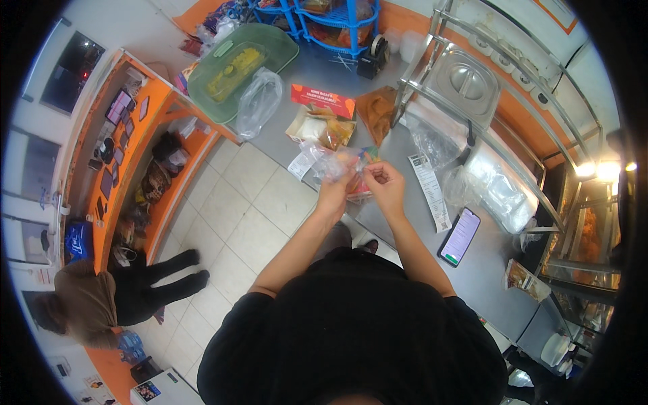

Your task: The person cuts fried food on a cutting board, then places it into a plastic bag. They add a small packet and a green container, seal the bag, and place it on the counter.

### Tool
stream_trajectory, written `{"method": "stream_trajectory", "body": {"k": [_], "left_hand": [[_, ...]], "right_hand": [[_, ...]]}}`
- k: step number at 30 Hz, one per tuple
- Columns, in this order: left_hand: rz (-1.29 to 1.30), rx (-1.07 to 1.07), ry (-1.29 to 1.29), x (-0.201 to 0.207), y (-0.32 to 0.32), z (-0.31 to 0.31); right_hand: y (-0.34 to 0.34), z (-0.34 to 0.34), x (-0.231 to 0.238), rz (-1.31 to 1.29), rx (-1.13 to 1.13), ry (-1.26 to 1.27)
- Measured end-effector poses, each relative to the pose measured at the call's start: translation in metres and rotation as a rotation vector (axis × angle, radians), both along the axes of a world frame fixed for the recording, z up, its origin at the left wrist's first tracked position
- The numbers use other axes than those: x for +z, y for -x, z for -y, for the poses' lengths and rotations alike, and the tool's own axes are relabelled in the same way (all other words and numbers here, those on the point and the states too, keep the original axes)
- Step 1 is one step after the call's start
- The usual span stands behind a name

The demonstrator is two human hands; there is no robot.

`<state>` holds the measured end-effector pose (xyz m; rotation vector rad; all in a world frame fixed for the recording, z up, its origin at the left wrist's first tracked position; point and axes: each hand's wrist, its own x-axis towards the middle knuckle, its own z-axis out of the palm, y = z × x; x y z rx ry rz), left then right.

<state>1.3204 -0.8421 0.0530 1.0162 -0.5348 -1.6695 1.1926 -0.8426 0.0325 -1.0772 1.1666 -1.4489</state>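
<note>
Both of my hands meet over the near edge of the metal counter, at a crinkled clear plastic bag (331,165) with something reddish in it. My left hand (332,200) is closed around the bag's left side. Thumb and fingers pinched together, my right hand (386,189) grips its right side. What exactly lies inside the bag is too blurred to tell. Just beyond, an open paper food box (294,131) with a red lid flap (322,100) holds a white rice portion (312,127) and packed food beside it. A small white paper slip (298,167) hangs by the counter edge.
Right of my hands lie a long receipt (430,192), a lit phone (460,236) and stacked plastic bags (499,189). Brown wrapping paper (379,111), a green tub (202,98), a blue rack (352,39) and a metal-railed shelf stand farther back. Another person (84,297) is at left.
</note>
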Motion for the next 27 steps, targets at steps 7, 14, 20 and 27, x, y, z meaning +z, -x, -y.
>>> {"method": "stream_trajectory", "body": {"k": [7, 14, 20, 27], "left_hand": [[0.008, -0.017, 0.037, -0.002, -0.002, -0.002], [0.005, -0.011, 0.047, -0.009, -0.001, -0.002], [0.935, -0.273, 0.432, 0.006, -0.019, 0.007], [1.132, -0.749, 0.603, 0.034, -0.03, 0.048]], "right_hand": [[0.0, 0.002, -0.003, 0.09, 0.009, -0.004], [0.0, 0.002, -0.007, 0.043, 0.012, -0.024], [0.011, 0.01, 0.002, 0.057, 0.103, -0.045], [0.059, 0.031, 0.02, -0.499, 0.63, 0.012]]}}
